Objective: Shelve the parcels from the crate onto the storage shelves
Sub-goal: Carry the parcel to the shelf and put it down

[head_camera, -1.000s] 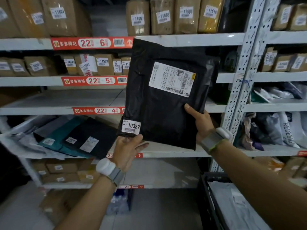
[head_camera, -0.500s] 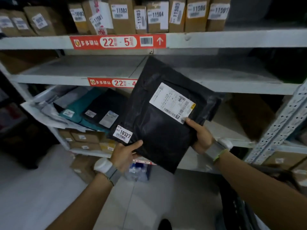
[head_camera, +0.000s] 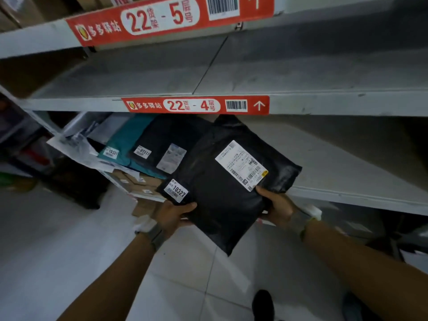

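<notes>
A black plastic parcel (head_camera: 222,188) with a white shipping label and a sticker reading 10327 lies tilted, its far end resting over the front of the shelf (head_camera: 347,172) below the 22-4 sign. My left hand (head_camera: 172,216) grips its near left corner by the sticker. My right hand (head_camera: 276,205) holds its right edge under the shipping label. Just left of it on the same shelf lie another black parcel (head_camera: 162,144) marked 07311 and a teal parcel (head_camera: 122,144) marked 10331. The crate is out of view.
The shelf (head_camera: 162,72) between the red 22-5 and 22-4 signs is bare grey metal. White and grey bags (head_camera: 76,144) hang over the shelf's left end. Cardboard boxes (head_camera: 136,181) sit on the level below. Pale floor tiles (head_camera: 69,251) lie underneath, with my dark shoe (head_camera: 262,304).
Both hands have brought the black parcel down from in front of the upper shelves to the shelf under the 22-4 sign. My view has dropped and moved closer to the rack.
</notes>
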A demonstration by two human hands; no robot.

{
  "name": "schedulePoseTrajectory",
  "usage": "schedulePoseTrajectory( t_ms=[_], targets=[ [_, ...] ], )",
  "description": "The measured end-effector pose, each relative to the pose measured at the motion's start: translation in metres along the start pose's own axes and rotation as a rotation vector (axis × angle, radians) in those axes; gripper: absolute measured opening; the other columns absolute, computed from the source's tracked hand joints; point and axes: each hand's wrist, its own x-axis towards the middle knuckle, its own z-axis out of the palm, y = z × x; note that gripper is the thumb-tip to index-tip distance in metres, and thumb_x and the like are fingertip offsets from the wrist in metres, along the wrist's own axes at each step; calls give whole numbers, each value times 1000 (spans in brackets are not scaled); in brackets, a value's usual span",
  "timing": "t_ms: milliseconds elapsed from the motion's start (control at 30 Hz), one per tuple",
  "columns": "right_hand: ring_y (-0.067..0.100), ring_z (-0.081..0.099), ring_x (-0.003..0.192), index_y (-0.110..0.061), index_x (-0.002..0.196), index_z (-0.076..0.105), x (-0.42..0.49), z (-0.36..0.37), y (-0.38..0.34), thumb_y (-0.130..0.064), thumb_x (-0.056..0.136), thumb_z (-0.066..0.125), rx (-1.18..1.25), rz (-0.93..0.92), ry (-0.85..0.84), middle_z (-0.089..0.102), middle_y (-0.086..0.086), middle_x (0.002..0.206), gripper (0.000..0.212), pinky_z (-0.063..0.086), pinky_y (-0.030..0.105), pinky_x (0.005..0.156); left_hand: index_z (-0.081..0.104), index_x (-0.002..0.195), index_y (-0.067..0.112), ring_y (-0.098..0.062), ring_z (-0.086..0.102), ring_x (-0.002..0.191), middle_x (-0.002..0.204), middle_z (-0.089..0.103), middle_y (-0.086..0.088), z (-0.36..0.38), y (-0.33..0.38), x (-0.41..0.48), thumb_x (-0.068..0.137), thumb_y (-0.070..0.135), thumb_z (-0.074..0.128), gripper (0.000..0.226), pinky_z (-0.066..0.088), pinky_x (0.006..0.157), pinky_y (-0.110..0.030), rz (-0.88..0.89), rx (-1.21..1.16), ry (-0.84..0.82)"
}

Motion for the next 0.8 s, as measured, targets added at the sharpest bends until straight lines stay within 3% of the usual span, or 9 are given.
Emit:
schedulePoseTrajectory(
  t_ms=[100,267,400,467,600,700,800],
  targets=[
    [32,62,112,-17,127,63,25,2,-3,-26,89,71,3,36,41,66,8,126,39,56,47,81,59,117,9,-35,67,93,109,70,-13,4,-2,17,88,1,66,31,59,59,-41,-54,4,9],
    [30,59,107,-22,133,57,51,11,-2,-24,94,65,8,67,58,60,8,131,40,55,44,77,60,122,13,-42,65,105,117,70,-14,2,-1,50,90,1,64,35,57,77,-56,-74,-77,19],
    [35,59,112,-30,137,49,74,21,0,-20,90,69,4,32,106,58,7,133,52,56,46,74,63,115,14,-39,65,103,114,70,-12,0,6,74,90,0,63,29,59,71,-51,-44,-122,27],
    [36,58,115,-34,137,43,84,30,1,-17,88,72,21,-4,126,57,5,133,59,55,51,78,64,113,16,-35,66,100,113,70,-11,0,10,85,90,0,63,28,59,69,-49,-16,-131,27],
    [32,52,125,-37,129,36,114,65,-3,-7,87,72,-37,-200,178,53,3,138,62,49,52,97,61,119,10,-32,66,97,116,67,-15,-7,20,117,93,-2,59,29,57,79,-54,8,-169,18],
    [32,52,129,-34,137,36,138,94,-3,-10,83,77,-178,-308,248,53,9,142,73,43,53,108,58,124,6,-26,66,91,115,66,-14,-15,29,139,94,-3,57,31,61,67,-44,23,-222,43],
    [32,50,132,-22,151,30,166,111,4,-22,81,81,-354,-337,258,51,10,144,87,42,50,110,56,126,2,-33,65,94,117,65,-15,-22,38,161,94,-4,56,33,62,58,-40,12,-298,54]
  ],
)
